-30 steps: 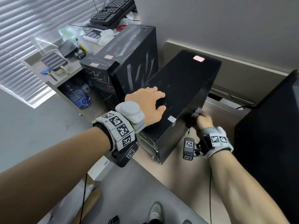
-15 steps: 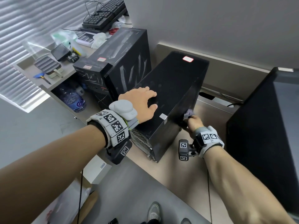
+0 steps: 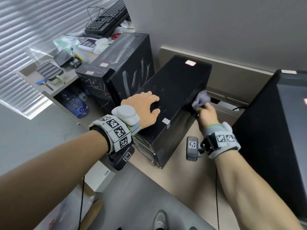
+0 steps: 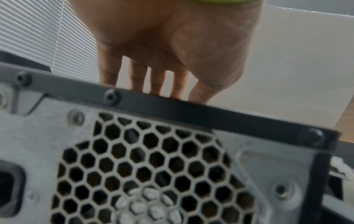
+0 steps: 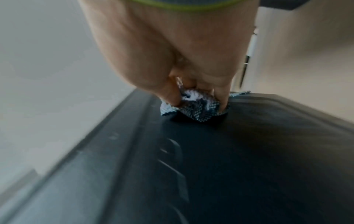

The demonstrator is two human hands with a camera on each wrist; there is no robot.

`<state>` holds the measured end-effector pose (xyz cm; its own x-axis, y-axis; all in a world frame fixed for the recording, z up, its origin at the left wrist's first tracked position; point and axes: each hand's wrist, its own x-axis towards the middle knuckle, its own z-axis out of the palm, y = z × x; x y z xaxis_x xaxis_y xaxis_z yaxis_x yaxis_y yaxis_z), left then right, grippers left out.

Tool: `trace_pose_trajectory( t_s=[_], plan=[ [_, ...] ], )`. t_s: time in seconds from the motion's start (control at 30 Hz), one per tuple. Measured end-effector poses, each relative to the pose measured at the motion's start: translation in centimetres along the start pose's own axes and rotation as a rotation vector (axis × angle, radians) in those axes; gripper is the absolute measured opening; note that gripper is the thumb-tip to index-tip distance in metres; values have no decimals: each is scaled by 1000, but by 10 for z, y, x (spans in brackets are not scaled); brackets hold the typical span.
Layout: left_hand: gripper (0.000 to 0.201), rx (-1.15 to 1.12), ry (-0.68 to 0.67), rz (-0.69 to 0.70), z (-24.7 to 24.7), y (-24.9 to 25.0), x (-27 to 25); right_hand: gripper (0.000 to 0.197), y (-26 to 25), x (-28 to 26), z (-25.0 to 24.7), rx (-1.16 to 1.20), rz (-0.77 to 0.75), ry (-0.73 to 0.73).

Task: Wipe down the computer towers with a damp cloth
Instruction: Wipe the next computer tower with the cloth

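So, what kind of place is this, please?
Probably an office or IT workroom: black computer towers stand on a desk, keyboards lie stacked on a cluttered side cabinet, and window blinds hang behind.

Black keyboard (image 3: 106, 22), water bottle (image 3: 75, 103), white box (image 3: 99, 177) below

Right-hand fingers (image 5: 223, 97) half-buried in cloth (image 5: 195, 109)

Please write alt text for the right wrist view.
The right hand grips a bunched checked cloth and presses it on the black side panel of a computer tower. A pale wall is behind; the picture is blurred.
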<state>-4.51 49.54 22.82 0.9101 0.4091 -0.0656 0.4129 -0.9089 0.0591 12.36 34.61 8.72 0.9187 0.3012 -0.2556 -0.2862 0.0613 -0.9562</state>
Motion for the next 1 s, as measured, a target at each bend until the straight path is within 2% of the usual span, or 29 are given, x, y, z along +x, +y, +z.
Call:
trace_pose_trajectory(
  t_s=[0.1, 0.2, 0.27, 0.3, 0.33, 0.43, 0.5, 0.6, 0.67, 0.73, 0.83, 0.93, 1.0],
  plan=[
    [48, 6, 0, 0, 0, 0, 1, 32, -6, 48, -8, -121, -80, 45],
    [48, -2, 4, 1, 2, -1, 0, 40, 14, 60, -12, -347, 39, 62],
    [48, -9, 10, -4, 3, -1, 0, 34, 35, 38, -9, -545, 176, -39],
    [48, -12, 13, -7, 3, -1, 0, 33, 49, 26, -7, -572, 226, -74],
    [48, -10, 15, -8, 3, 0, -1, 31, 57, 12, -4, -524, 237, -89],
    [48, -1, 8, -4, 1, 1, -1, 21, 69, 11, -3, -242, 80, -14],
    [48, 8, 1, -6, 1, 0, 0, 24, 69, 26, -8, -109, 135, 41],
    [48, 4, 2, -6, 0, 1, 0, 24, 85, 34, -13, -208, 232, 0],
    [48, 2, 2, -6, 0, 1, 0, 27, 106, 43, -16, -319, 238, -73],
    [48, 1, 3, -14, 0, 1, 0, 18, 101, 41, -10, -226, 238, -127],
    [48, 2, 10, -12, 1, 2, -1, 19, 69, 23, -5, -172, 275, -39],
    [48, -1, 14, -15, 1, 2, -2, 30, 73, 20, -9, -300, 295, -11],
    [48, -3, 7, -13, 2, 1, -1, 22, 72, 22, -7, -215, 291, -23]
  ],
)
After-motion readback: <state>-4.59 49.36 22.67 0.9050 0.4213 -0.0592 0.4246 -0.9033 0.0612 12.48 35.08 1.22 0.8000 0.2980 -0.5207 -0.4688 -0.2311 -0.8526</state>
